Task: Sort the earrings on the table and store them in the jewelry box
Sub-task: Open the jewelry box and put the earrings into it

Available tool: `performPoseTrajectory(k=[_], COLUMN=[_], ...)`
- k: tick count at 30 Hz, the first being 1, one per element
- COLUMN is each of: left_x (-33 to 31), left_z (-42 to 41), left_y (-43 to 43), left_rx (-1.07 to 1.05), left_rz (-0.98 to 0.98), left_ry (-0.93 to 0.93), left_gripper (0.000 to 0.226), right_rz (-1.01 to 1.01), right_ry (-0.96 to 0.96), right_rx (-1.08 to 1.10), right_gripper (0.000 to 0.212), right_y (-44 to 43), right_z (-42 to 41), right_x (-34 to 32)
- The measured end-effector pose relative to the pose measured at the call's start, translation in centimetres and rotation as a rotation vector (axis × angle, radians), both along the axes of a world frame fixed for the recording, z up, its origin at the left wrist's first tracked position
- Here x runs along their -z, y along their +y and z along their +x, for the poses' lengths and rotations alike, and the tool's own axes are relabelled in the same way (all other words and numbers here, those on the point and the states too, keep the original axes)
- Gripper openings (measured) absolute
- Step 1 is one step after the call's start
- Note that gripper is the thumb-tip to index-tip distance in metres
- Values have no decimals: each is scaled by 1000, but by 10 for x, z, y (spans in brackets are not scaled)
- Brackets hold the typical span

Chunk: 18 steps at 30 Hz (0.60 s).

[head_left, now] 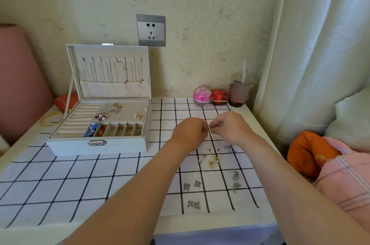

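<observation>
Checked counter (60, 180): left hand (190, 130) and right hand (230, 126), each grip pinched on one tiny earring (209, 128), likely pairing it. Next, a careful carry to the jewelry box (96, 145).

pinched item (209, 128): too small to identify | left fingers (203, 127): mostly hidden behind hand

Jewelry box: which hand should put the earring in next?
Probably the left hand: it is nearer the open jewelry box and pinches the earring too. The right hand must reach across.

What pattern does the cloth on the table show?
The cloth is white with a black grid; head view.
</observation>
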<state>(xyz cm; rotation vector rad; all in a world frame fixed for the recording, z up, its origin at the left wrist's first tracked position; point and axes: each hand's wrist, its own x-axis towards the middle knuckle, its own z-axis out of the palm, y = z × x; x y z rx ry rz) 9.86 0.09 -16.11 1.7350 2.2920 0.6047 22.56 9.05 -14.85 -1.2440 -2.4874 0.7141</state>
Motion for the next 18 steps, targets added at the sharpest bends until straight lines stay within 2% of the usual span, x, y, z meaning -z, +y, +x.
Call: performPoseTrajectory(k=[7,10,15,18], left_x=[-23,-33,-49,-58], left_z=[-26,-41,-66,-83], left_y=[-18,-30,-64,-85], left_rx=[-137,-184,-241,-260], left_rz=[221,280,382,420], left_ry=[-291,-427,-707,-812], left_gripper=[3,6,4,5], right_rz=[-3,3,74,29], right_ry=[246,371,454,536], right_rx=[-67,-86,-105,-160], right_gripper=[12,13,16,15], right_y=[-23,-37,-57,-71], right_z=[-28,-45,-78,-93], right_x=[-17,-26,-33,-40])
